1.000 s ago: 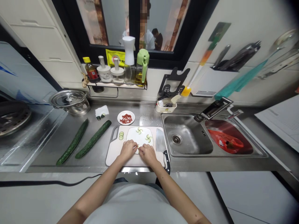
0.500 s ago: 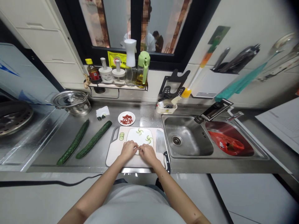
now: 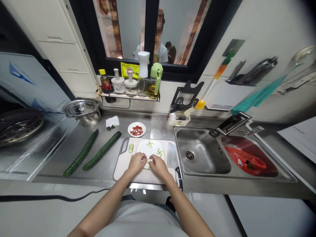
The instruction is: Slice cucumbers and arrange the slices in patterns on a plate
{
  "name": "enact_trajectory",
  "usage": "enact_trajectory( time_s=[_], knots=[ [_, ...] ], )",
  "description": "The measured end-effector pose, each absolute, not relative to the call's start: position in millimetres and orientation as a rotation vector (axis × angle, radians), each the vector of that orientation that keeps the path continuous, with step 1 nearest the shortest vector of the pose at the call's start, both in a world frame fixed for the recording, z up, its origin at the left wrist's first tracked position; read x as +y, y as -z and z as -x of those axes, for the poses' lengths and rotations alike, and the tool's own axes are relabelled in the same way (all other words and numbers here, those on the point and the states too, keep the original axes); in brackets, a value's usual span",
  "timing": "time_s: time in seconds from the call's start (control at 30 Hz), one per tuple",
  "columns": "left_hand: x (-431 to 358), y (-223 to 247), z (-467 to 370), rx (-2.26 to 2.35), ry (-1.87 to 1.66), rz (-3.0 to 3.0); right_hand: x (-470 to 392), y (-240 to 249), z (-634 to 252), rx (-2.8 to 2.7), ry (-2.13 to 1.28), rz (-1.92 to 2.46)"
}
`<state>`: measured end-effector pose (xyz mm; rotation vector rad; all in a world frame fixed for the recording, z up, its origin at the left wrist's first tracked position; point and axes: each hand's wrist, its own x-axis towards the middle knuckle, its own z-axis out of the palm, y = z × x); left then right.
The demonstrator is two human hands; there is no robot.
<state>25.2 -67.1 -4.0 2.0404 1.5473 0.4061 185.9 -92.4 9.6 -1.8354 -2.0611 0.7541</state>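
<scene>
My left hand (image 3: 137, 162) and my right hand (image 3: 158, 165) meet over the front of a white plate (image 3: 141, 148), fingers curled and fingertips close together. Between them lies a thin cucumber slice (image 3: 148, 161), partly covered; the right fingertips pinch at it. What the left fingertips hold is hidden. Two pinwheels of cut cucumber sit on the plate, one at the back (image 3: 149, 144) and one at the right (image 3: 160, 152). Under the plate is a cutting board (image 3: 121, 167). Left of the plate, a few round cucumber slices (image 3: 131, 148) overlap, and a cleaver (image 3: 172, 156) lies along the board's right side.
Two whole cucumbers (image 3: 102, 150) lie to the left. Behind the board stands a small plate of red bits (image 3: 137, 129). A lidded steel pot (image 3: 84, 112) is at back left, and a double sink (image 3: 203, 154) at right. Bottles (image 3: 154, 82) line the wall rack.
My fingertips have drawn slightly apart, so more of the cucumber between them shows. The camera view has shifted, moving everything a little lower and mostly to the right in the picture.
</scene>
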Motion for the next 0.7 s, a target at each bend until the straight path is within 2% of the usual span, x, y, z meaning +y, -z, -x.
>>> enact_trajectory(
  time_s=[0.23, 0.43, 0.7],
  knots=[
    [-61.9, 22.0, 18.4, 1.870, -0.658, -1.800, -97.2, -6.0, -201.8, -1.899, -0.686, 1.753],
    [-56.0, 25.1, 46.9, 2.092, -0.619, -1.611, -96.9, -3.4, -209.0, -1.849, -0.651, 1.746],
    [-44.6, 21.4, 33.3, 2.177, -0.509, -1.637, -100.6, -1.3, -204.4, -1.835, -0.644, 1.728]
  ],
)
